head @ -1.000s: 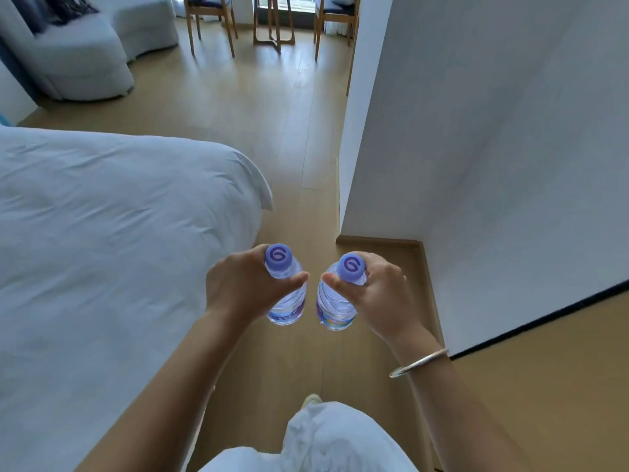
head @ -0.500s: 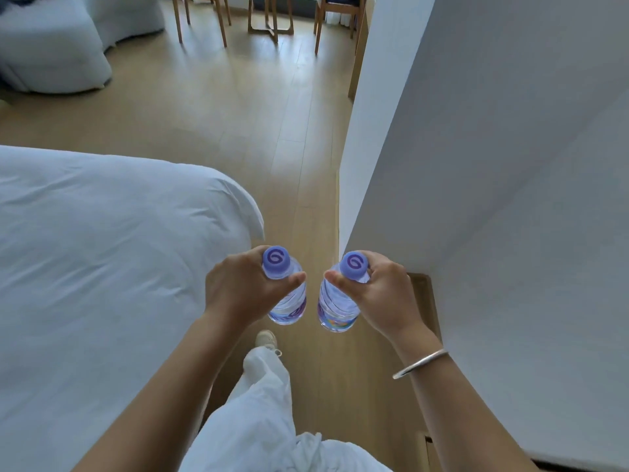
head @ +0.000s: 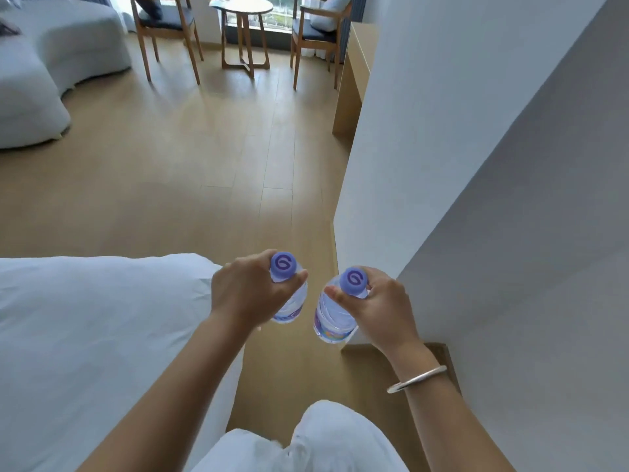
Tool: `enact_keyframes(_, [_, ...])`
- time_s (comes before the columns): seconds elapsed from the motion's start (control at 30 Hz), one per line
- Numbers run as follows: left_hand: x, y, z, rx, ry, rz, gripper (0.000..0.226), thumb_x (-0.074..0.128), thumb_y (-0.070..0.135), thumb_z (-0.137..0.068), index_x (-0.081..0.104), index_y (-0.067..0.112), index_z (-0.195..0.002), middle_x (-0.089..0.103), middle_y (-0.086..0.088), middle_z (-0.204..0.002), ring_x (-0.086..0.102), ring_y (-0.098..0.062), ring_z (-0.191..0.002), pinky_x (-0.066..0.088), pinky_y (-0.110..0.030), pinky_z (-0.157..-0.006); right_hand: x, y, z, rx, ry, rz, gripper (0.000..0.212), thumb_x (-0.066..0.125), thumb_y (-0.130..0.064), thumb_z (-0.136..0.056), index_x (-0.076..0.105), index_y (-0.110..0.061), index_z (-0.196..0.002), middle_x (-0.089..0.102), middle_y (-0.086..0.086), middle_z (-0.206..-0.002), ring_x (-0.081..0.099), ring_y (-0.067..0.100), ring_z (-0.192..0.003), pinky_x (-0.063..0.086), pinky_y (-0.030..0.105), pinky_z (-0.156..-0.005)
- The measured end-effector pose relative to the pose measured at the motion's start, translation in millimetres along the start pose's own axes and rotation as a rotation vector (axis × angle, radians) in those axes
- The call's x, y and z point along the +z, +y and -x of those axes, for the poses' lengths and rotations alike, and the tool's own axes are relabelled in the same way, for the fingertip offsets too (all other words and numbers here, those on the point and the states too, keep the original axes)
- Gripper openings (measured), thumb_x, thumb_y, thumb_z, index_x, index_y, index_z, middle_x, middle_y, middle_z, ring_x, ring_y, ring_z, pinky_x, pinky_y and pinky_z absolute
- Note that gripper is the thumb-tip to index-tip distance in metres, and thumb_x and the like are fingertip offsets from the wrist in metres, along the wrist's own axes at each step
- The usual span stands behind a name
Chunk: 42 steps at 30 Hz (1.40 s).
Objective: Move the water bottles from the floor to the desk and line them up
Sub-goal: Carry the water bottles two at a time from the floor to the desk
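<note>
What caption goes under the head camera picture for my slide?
Left hand and right hand each grip a purple-capped water bottle, walking between bed and wall.

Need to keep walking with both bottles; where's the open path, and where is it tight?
Open: bare wood floor ahead, bordered by the sofa, chairs and white wall. Tight: the strip between bed and wall, where left hand and right hand hold the bottles.
</note>
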<state>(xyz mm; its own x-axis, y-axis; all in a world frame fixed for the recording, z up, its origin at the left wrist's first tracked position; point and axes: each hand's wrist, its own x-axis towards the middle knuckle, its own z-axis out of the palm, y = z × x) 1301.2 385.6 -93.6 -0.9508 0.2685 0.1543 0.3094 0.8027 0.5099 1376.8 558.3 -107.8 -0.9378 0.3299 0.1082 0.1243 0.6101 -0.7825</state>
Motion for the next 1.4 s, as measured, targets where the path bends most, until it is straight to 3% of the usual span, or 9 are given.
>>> enact_keyframes(0.07, [2.5, -7.6, -34.9, -0.001, 0.005, 0.022, 0.052, 0.045, 0.068, -0.069, 0.07, 0.026, -0.088, 0.07, 0.002, -0.076, 0.059, -0.022, -0.07, 0.038, -0.025, -0.06, 6.8, 0.7, -35.5, 0.01, 0.003, 0.004, 0.023, 0.072, -0.045, -0.075, 0.064, -0.024, -0.078, 0.063, -0.007, -0.072, 0.059, 0.012, -0.068, 0.046, 0.022, -0.061])
enact_keyframes(0.17, [10.5, -13.9, -88.3, -0.004, -0.021, 0.004, 0.043, 0.057, 0.065, -0.077, 0.069, 0.025, -0.085, 0.064, 0.004, -0.07, 0.05, -0.017, -0.066, 0.03, -0.022, -0.053, 19.3, 6.4, -89.9, 0.012, -0.003, 0.003, 0.032, 0.068, -0.052, -0.074, 0.067, -0.021, -0.081, 0.066, -0.007, -0.073, 0.06, 0.014, -0.069, 0.051, 0.031, -0.064])
enact_keyframes(0.23, [21.5, -18.7, -125.8, -0.02, -0.03, -0.012, 0.036, 0.059, 0.059, -0.079, 0.067, 0.024, -0.078, 0.057, 0.007, -0.065, 0.05, -0.018, -0.065, 0.03, -0.024, -0.054, 28.4, 12.5, -127.1, 0.006, -0.011, -0.014, 0.041, 0.062, -0.059, -0.072, 0.068, -0.02, -0.083, 0.067, -0.007, -0.075, 0.061, 0.014, -0.07, 0.054, 0.035, -0.065])
enact_keyframes(0.33, [43.5, -26.8, -189.8, -0.029, -0.018, 0.007, 0.045, 0.055, 0.065, -0.076, 0.062, 0.021, -0.071, 0.059, 0.006, -0.065, 0.052, -0.022, -0.064, 0.032, -0.025, -0.056, 37.4, 23.8, -187.7, 0.017, -0.016, -0.023, 0.042, 0.062, -0.059, -0.073, 0.069, -0.019, -0.084, 0.068, -0.006, -0.078, 0.062, 0.016, -0.072, 0.054, 0.038, -0.067])
enact_keyframes(0.5, [65.7, -23.0, -302.4, -0.07, -0.052, 0.055, 0.041, 0.058, 0.062, -0.075, 0.066, 0.022, -0.075, 0.064, 0.006, -0.066, 0.057, -0.022, -0.069, 0.034, -0.026, -0.058, 39.2, 37.6, -302.5, 0.053, -0.044, 0.025, 0.031, 0.069, -0.051, -0.076, 0.068, -0.021, -0.085, 0.067, -0.006, -0.079, 0.061, 0.016, -0.074, 0.052, 0.036, -0.069])
enact_keyframes(0.63, [68.8, -16.9, -383.0, -0.113, -0.014, 0.145, 0.04, 0.051, 0.06, -0.066, 0.061, 0.022, -0.065, 0.057, 0.006, -0.056, 0.054, -0.019, -0.062, 0.036, -0.024, -0.054, 36.5, 39.2, -386.0, 0.052, -0.032, 0.034, 0.033, 0.068, -0.052, -0.075, 0.068, -0.021, -0.087, 0.067, -0.005, -0.082, 0.061, 0.016, -0.076, 0.052, 0.035, -0.07])
enact_keyframes(0.8, [78.2, -11.8, -479.7, -0.107, -0.008, 0.15, 0.053, 0.051, 0.063, -0.064, 0.068, 0.014, -0.073, 0.061, -0.002, -0.059, 0.059, -0.023, -0.067, 0.043, -0.031, -0.06, 35.5, 45.0, -470.0, 0.078, 0.002, -0.004, 0.03, 0.069, -0.05, -0.076, 0.067, -0.021, -0.084, 0.066, -0.004, -0.08, 0.061, 0.016, -0.075, 0.053, 0.037, -0.07])
enact_keyframes(1.2, [121.1, -41.8, -743.8, -0.008, -0.158, 0.134, 0.058, 0.05, 0.071, -0.063, 0.066, 0.016, -0.074, 0.064, -0.001, -0.065, 0.061, -0.022, -0.071, 0.048, -0.034, -0.063, 83.3, 62.9, -704.3, 0.211, 0.095, 0.03, 0.023, 0.072, -0.046, -0.074, 0.066, -0.024, -0.08, 0.065, -0.007, -0.077, 0.06, 0.013, -0.073, 0.052, 0.034, -0.069])
enact_keyframes(1.4, [119.8, -37.1, -878.1, 0.103, -0.147, 0.134, 0.043, 0.061, 0.062, -0.072, 0.064, 0.019, -0.07, 0.058, 0.002, -0.057, 0.054, -0.02, -0.061, 0.043, -0.028, -0.056, 92.1, 49.1, -812.1, 0.249, 0.227, -0.063, 0.021, 0.074, -0.042, -0.075, 0.057, -0.036, -0.065, 0.057, -0.014, -0.064, 0.054, 0.006, -0.065, 0.05, 0.03, -0.064])
